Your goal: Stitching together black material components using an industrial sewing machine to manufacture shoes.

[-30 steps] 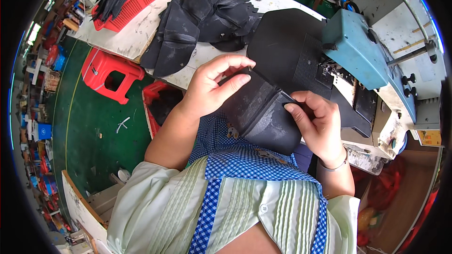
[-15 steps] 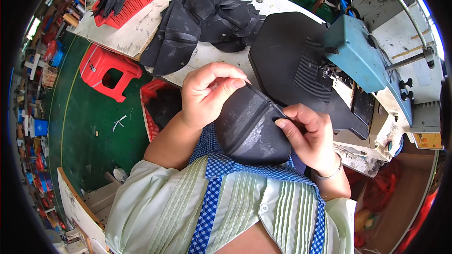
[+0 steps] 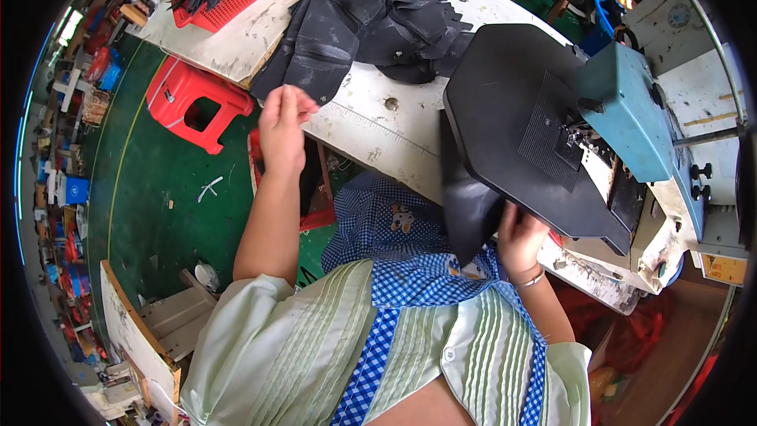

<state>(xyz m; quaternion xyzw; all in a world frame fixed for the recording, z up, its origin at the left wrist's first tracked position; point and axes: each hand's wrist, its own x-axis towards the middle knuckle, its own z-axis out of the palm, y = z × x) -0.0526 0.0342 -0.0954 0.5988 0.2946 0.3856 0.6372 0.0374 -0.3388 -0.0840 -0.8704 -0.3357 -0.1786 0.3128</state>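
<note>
Piece (image 3: 471,209), black, hanging below machine plate (image 3: 497,95), apparently supported by right hand (image 3: 521,244) pinching it (fingertips hidden); left hand (image 3: 284,126), fingertips pressed together, near black pile (image 3: 319,51).

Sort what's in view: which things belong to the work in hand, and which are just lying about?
Likely the job: black piece, in right hand; black pile, near left hand; machine.

Likely just lying about: red stool, white scrap, blue box.

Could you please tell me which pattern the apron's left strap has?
The left strap has a blue-and-white check, shown best in the head view.
</note>
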